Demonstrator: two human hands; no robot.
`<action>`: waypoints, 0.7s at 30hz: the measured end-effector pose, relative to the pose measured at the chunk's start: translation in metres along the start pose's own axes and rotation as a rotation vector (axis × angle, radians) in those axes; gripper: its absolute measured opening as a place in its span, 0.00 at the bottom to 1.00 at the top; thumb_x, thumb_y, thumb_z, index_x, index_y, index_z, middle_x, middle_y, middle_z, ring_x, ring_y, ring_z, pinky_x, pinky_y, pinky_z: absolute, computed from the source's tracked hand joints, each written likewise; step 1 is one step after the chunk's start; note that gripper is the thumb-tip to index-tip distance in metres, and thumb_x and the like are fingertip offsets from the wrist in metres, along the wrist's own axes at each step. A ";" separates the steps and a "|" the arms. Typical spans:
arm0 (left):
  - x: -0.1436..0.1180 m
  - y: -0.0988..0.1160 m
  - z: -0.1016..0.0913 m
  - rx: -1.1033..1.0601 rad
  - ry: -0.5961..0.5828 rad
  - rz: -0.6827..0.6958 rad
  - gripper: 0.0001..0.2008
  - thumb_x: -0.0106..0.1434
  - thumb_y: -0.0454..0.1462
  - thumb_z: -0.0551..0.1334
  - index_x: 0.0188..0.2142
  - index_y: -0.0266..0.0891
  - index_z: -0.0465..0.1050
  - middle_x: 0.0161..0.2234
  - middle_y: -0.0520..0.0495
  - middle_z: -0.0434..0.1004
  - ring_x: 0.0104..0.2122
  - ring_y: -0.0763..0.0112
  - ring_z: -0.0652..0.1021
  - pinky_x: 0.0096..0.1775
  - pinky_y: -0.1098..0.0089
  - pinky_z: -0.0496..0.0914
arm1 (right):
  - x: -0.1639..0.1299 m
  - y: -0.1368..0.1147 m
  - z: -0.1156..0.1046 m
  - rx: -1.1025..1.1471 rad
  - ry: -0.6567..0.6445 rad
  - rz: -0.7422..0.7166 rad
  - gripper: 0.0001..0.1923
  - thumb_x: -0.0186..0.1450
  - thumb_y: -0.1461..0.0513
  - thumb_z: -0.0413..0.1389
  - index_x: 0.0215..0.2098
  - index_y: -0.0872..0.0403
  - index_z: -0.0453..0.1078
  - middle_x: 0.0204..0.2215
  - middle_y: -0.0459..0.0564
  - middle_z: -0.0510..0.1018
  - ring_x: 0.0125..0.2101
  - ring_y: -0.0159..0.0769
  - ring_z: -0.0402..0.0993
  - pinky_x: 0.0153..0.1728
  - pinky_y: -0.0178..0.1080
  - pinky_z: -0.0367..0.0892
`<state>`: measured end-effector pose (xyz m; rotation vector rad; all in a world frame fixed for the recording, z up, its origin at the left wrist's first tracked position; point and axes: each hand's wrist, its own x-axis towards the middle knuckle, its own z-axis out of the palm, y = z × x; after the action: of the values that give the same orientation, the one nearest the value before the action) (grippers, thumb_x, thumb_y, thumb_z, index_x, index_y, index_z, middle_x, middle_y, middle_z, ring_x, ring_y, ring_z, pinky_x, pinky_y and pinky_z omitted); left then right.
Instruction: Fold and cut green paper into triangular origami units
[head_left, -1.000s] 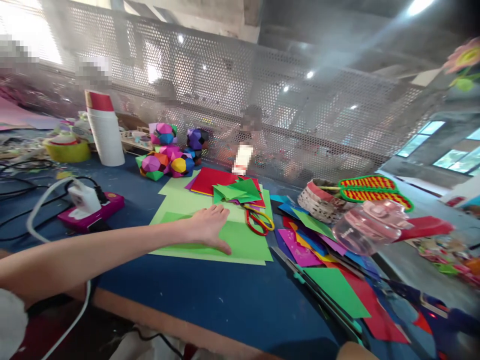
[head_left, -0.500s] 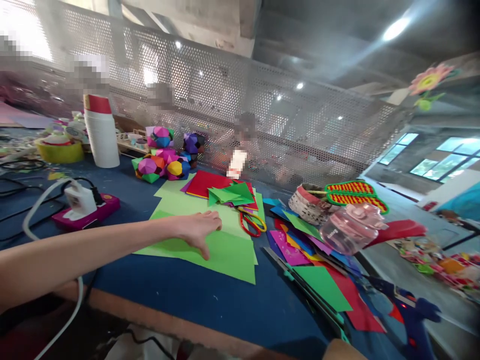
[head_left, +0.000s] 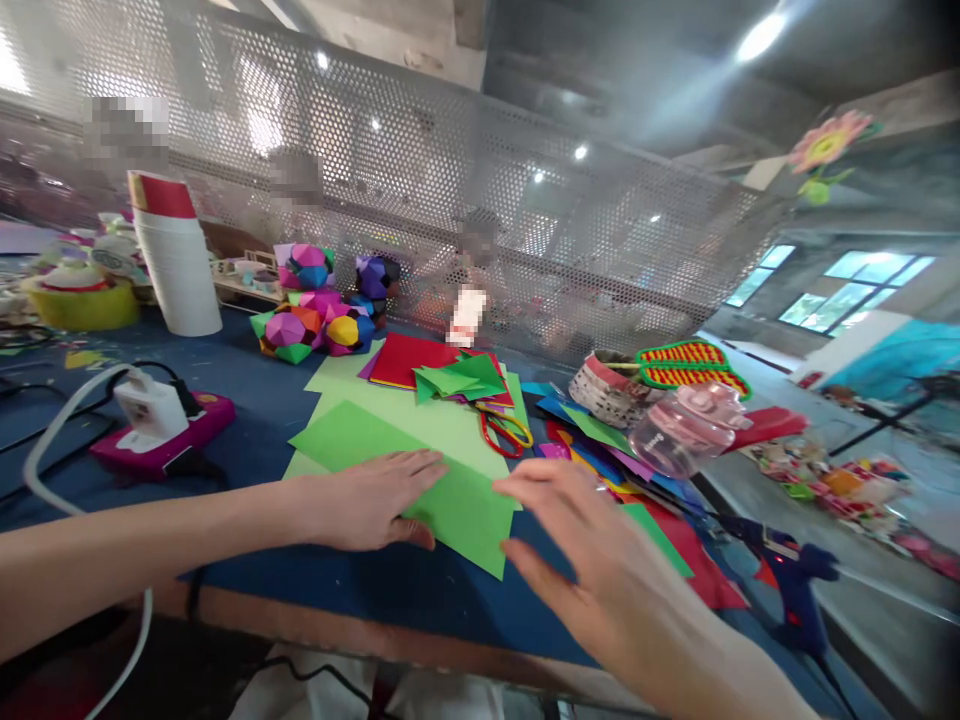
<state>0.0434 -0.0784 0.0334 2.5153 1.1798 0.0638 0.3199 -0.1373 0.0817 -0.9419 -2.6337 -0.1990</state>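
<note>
My left hand [head_left: 375, 497] lies flat, palm down, on a bright green paper sheet [head_left: 352, 440] that sits turned at an angle on paler green sheets [head_left: 420, 415] on the blue table [head_left: 360, 590]. My right hand [head_left: 577, 540] hovers open, fingers spread, over the sheet's right corner and holds nothing. Red-and-yellow scissors [head_left: 508, 432] lie just beyond the sheet, beside a pile of folded green paper pieces [head_left: 457, 380] on a red sheet [head_left: 401, 360].
Coloured paper balls [head_left: 322, 315] and a white cup stack [head_left: 176, 265] stand at the back left. A white plug on a pink power strip [head_left: 161, 430] sits left. Mixed paper sheets [head_left: 600, 450], a pink bottle [head_left: 686, 425], a basket [head_left: 607, 390] and a blue glue gun [head_left: 795, 585] crowd the right.
My left hand has drawn the bright green sheet toward me and turned it. My right hand has come into view from the lower right, above the sheet's corner.
</note>
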 end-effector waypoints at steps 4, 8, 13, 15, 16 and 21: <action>-0.002 -0.003 0.002 0.042 -0.047 0.011 0.42 0.67 0.53 0.59 0.71 0.33 0.46 0.71 0.34 0.42 0.70 0.51 0.50 0.66 0.55 0.49 | 0.029 0.014 0.021 0.023 -0.342 0.007 0.30 0.64 0.64 0.61 0.63 0.60 0.63 0.60 0.65 0.68 0.62 0.54 0.63 0.58 0.54 0.67; 0.001 -0.010 0.002 0.065 -0.032 0.035 0.42 0.68 0.52 0.59 0.71 0.33 0.45 0.71 0.34 0.46 0.69 0.53 0.52 0.65 0.57 0.51 | 0.031 0.015 0.032 0.048 -0.524 0.032 0.35 0.64 0.64 0.58 0.68 0.64 0.57 0.64 0.68 0.63 0.64 0.55 0.58 0.62 0.55 0.61; 0.000 -0.011 0.001 0.091 0.005 0.058 0.41 0.68 0.52 0.59 0.71 0.37 0.45 0.70 0.33 0.50 0.68 0.51 0.56 0.64 0.57 0.55 | 0.044 0.009 0.031 0.040 -0.614 0.026 0.37 0.63 0.65 0.55 0.68 0.65 0.55 0.63 0.72 0.64 0.62 0.56 0.63 0.59 0.52 0.65; 0.000 -0.011 0.000 0.087 -0.007 0.046 0.41 0.68 0.52 0.60 0.70 0.35 0.46 0.70 0.33 0.50 0.68 0.51 0.56 0.64 0.57 0.55 | 0.047 0.006 0.034 -0.032 -0.617 0.001 0.38 0.60 0.68 0.54 0.68 0.67 0.55 0.62 0.75 0.65 0.60 0.58 0.65 0.56 0.52 0.69; 0.001 -0.010 0.000 0.082 -0.013 0.039 0.41 0.68 0.52 0.60 0.70 0.35 0.46 0.70 0.33 0.50 0.68 0.51 0.56 0.64 0.57 0.55 | 0.048 0.006 0.037 -0.074 -0.617 -0.010 0.38 0.60 0.69 0.54 0.68 0.67 0.55 0.61 0.75 0.65 0.60 0.59 0.66 0.55 0.52 0.70; 0.006 -0.014 0.000 0.076 0.029 0.068 0.38 0.67 0.52 0.61 0.69 0.36 0.53 0.69 0.35 0.54 0.67 0.50 0.60 0.63 0.56 0.57 | 0.048 0.011 0.050 -0.209 -0.585 -0.069 0.35 0.60 0.74 0.51 0.66 0.68 0.59 0.59 0.72 0.69 0.57 0.55 0.71 0.52 0.50 0.73</action>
<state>0.0366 -0.0655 0.0281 2.6291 1.1280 0.0740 0.2793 -0.0883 0.0527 -1.1130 -3.2332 -0.2504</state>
